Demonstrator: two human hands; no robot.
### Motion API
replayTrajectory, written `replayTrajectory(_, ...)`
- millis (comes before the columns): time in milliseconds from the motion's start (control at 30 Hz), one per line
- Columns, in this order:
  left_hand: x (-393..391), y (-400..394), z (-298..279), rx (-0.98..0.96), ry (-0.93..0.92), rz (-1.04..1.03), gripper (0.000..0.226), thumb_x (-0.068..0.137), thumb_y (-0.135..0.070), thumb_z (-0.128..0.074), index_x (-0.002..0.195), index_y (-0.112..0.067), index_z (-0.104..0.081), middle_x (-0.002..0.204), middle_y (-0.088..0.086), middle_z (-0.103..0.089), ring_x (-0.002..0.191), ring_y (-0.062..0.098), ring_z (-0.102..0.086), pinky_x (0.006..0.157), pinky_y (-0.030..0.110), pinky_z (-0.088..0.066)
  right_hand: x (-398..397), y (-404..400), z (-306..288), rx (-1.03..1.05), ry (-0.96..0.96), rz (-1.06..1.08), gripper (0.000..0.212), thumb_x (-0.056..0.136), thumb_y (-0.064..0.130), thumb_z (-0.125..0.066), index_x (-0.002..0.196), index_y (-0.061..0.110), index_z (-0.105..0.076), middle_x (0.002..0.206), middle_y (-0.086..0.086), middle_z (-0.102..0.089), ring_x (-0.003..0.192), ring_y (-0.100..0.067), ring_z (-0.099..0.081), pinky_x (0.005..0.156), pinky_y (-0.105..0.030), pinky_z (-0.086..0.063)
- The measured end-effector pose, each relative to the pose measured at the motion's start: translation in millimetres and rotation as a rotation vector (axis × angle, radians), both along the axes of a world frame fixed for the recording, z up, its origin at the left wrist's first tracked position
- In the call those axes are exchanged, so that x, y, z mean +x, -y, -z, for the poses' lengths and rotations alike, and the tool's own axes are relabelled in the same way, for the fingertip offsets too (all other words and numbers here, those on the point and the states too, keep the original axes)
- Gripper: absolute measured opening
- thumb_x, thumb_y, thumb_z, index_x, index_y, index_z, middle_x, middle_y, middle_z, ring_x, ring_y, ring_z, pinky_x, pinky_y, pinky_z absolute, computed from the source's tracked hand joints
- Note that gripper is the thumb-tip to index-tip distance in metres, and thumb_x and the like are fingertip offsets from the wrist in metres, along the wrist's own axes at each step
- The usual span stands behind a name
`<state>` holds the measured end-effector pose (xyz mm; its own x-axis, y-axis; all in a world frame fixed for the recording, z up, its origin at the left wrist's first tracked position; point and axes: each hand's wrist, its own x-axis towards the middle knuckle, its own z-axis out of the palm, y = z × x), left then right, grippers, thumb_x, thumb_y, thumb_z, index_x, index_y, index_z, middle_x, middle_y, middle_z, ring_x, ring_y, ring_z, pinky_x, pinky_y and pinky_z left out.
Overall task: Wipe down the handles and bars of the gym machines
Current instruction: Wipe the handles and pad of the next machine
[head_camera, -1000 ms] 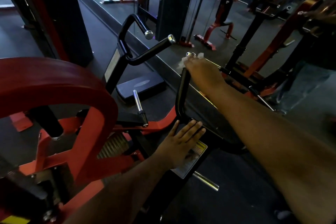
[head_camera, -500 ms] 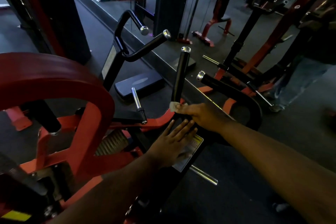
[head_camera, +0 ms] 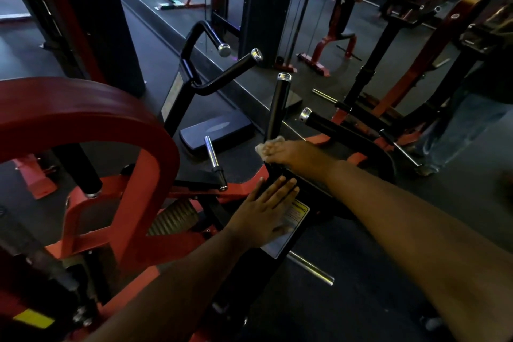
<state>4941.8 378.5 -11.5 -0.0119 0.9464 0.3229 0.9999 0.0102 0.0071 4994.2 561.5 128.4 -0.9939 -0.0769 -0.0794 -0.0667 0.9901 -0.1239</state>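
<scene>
Your right hand sits at the base of the upright black handle, fingers curled around the bar with a pale cloth pinched against it — the cloth bulges out on the side toward the chrome peg. Above your grip the handle runs bare up to its silver cap, with open air on both sides. Just to the right, a second black handle angles off low, its silver end near your wrist. Your left hand lies flat, fingers straight and slightly apart, on the black frame arm, partly covering a white and yellow label. The big red pad crowds the left side, and the far pair of curved black handles stands well apart beyond it. The handle looks matte black — the dim light makes its surface hard to judge. How the cloth wraps behind the bar is hidden by your fingers.
</scene>
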Motion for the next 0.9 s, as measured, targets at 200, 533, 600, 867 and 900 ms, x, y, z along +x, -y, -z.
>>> replayTrajectory(200,-8,-1,-2,-0.014,0.01,-0.027,0.088,0.101,-0.071,-0.033,0.166,-0.016,-0.008,0.173,0.005,0.0,0.16,0.023,0.0,0.126,0.058,-0.011,11,-3,-30,0.111,-0.015,-0.037,0.041,0.105,0.012,-0.045,0.144,0.02,-0.055,0.15,-0.004,-0.052,0.137,-0.021,-0.049,0.116,-0.039,-0.04)
replayTrajectory(533,-7,-4,-1,0.002,0.069,-0.037,0.089,0.1,-0.069,-0.041,0.166,-0.018,-0.011,0.174,0.002,-0.001,0.16,0.021,0.0,0.126,0.057,-0.014,-69,-25,-61,0.331,-0.363,0.373,0.034,0.102,0.008,-0.044,0.132,0.007,-0.059,0.138,-0.014,-0.058,0.121,-0.032,-0.06,0.095,-0.048,-0.054)
replayTrajectory(600,-8,-4,-2,0.004,0.068,-0.028,0.089,0.1,-0.068,-0.041,0.166,-0.017,-0.01,0.174,0.002,0.0,0.16,0.021,0.0,0.126,0.057,-0.013,-63,-15,-53,0.496,-0.409,0.343,0.04,0.098,0.002,-0.038,0.132,0.004,-0.059,0.132,-0.014,-0.061,0.113,-0.029,-0.063,0.085,-0.038,-0.058)
replayTrajectory(867,-8,-5,1,-0.02,0.095,-0.009,0.089,0.101,-0.069,-0.036,0.166,-0.019,0.001,0.173,0.001,0.006,0.159,0.021,0.006,0.128,0.055,-0.008,-15,-7,-3,0.253,-0.177,0.037,0.046,0.098,-0.002,-0.049,0.143,0.006,-0.056,0.149,-0.016,-0.052,0.141,-0.028,-0.046,0.117,-0.04,-0.038)
replayTrajectory(900,-8,-6,2,-0.022,0.094,-0.01,0.089,0.101,-0.069,-0.036,0.166,-0.019,0.002,0.173,0.002,0.006,0.159,0.022,0.006,0.128,0.055,-0.008,-6,-6,2,0.168,-0.128,0.021,0.045,0.099,0.002,-0.049,0.143,0.008,-0.055,0.153,-0.012,-0.049,0.144,-0.024,-0.041,0.121,-0.037,-0.032)
